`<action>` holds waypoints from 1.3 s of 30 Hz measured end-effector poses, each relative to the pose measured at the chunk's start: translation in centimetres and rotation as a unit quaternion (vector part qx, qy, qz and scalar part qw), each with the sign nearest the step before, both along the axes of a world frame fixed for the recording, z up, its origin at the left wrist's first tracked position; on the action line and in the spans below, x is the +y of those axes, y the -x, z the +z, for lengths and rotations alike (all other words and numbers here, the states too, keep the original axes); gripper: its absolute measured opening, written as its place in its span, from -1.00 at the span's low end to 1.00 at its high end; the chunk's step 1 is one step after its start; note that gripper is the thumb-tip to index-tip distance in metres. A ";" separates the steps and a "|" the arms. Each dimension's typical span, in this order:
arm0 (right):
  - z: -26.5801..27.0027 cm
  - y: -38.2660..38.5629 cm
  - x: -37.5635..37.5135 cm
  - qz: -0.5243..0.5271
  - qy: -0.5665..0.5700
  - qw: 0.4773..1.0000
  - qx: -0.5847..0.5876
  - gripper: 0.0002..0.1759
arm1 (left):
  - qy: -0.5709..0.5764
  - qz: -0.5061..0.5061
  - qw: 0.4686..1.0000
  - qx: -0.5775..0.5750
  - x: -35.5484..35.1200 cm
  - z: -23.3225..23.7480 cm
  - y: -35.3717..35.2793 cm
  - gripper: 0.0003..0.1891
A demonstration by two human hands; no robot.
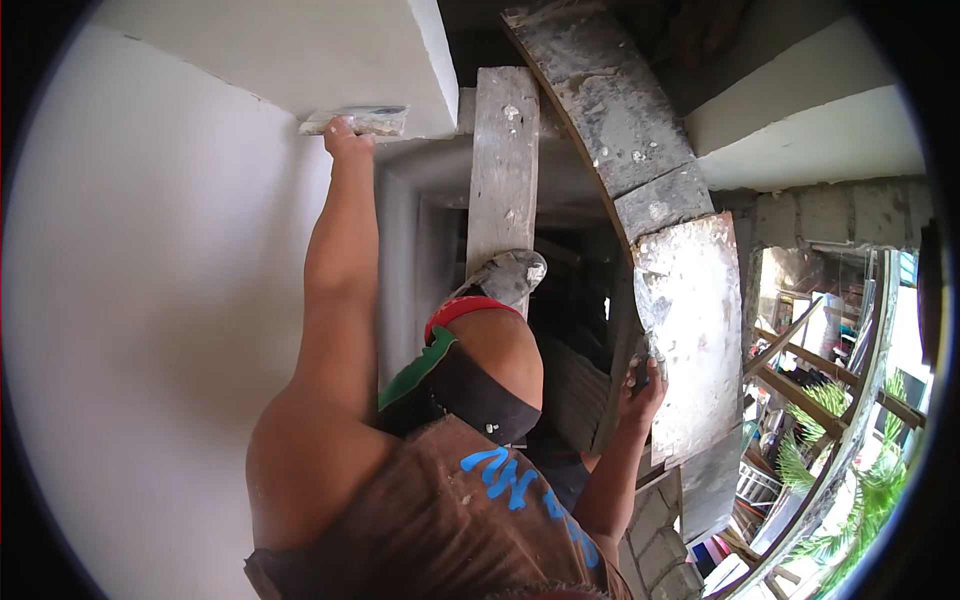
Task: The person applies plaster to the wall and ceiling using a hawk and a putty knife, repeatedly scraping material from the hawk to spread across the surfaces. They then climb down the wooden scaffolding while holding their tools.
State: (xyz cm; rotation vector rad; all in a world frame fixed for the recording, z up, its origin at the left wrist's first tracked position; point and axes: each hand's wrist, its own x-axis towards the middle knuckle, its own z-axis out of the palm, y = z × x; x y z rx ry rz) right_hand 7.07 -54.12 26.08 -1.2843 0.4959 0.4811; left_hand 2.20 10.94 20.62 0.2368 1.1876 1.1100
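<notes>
My left arm is stretched out, and my left hand (pixel 350 138) is closed on a flat plastering trowel (pixel 380 122). The trowel's blade lies against the pale beam (pixel 330 50) where it meets the smooth white wall (pixel 150 260). My right hand (pixel 643 388) is curled beside the edge of a bright, plaster-spotted board (pixel 695 330). Something dark shows at its fingers, too small and shaded to name. My shoe (pixel 515 275), stained grey, rests on a narrow wooden plank (pixel 503 170).
Mortar-splashed boards (pixel 610 100) run along the right of the plank. Dark space shows between them. At the far right, a window opening shows wooden beams (pixel 800 400) and green palm leaves (pixel 850 520) outside. Bare concrete blocks (pixel 660 550) stand below the boards.
</notes>
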 end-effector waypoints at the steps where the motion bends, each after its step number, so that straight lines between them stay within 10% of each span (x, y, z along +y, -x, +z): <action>1: 0.0 -0.2 -0.1 -0.002 -0.018 1.000 -0.007 -0.80 | -0.009 -0.005 1.000 -0.003 0.0 1.6 -0.1 -0.60; 7: -0.2 -0.4 0.6 0.009 -0.062 0.997 -0.054 -0.77 | -0.078 -0.015 0.997 -0.002 -4.0 10.6 -2.3 -0.47; 13: 0.1 0.2 1.7 0.027 -0.117 0.989 -0.088 -0.70 | -0.447 -0.029 0.892 -0.066 -11.2 14.9 -5.8 -0.32; 26: -2.1 1.7 -3.0 -0.002 -0.018 0.999 -0.051 -0.77 | -0.480 0.083 0.813 0.318 1.3 17.8 2.2 -0.46; 39: -0.7 0.0 1.0 0.005 -0.068 0.995 -0.067 -0.76 | -0.589 -0.053 0.726 0.352 -17.5 19.5 -7.6 -0.34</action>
